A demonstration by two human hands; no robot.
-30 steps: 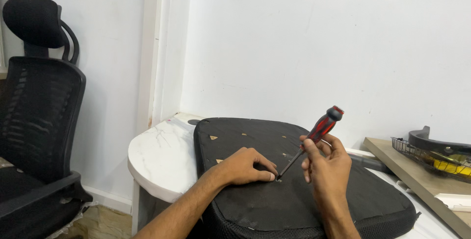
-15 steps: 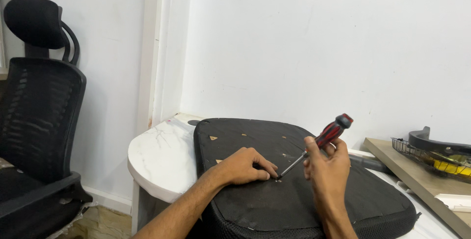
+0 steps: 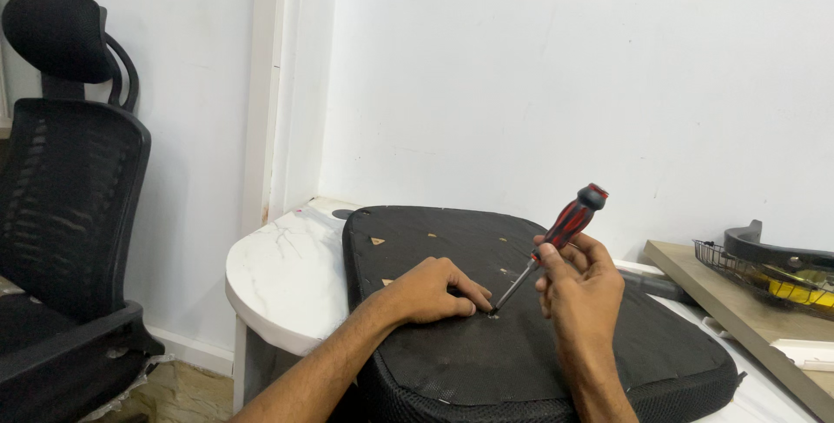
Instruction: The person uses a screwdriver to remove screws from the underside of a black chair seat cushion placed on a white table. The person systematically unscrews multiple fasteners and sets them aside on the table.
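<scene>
Pinching the light, rigid screwdriver [image 3: 556, 239] by its ribbed red-and-black handle, the right hand [image 3: 580, 294] angles its tip into the stiff seat pad [image 3: 486, 362] while the left hand [image 3: 430, 293] lies curled beside, gripping nothing.

Seat cushion [image 3: 486, 362] lies on the table [image 3: 282, 275], office chair [image 3: 65, 206] off to its left, wire basket [image 3: 764, 271] on the shelf [image 3: 738, 310] to the right, wall [image 3: 521, 84] behind.

Screwdriver [image 3: 556, 238] handle steeper (slightly)
</scene>
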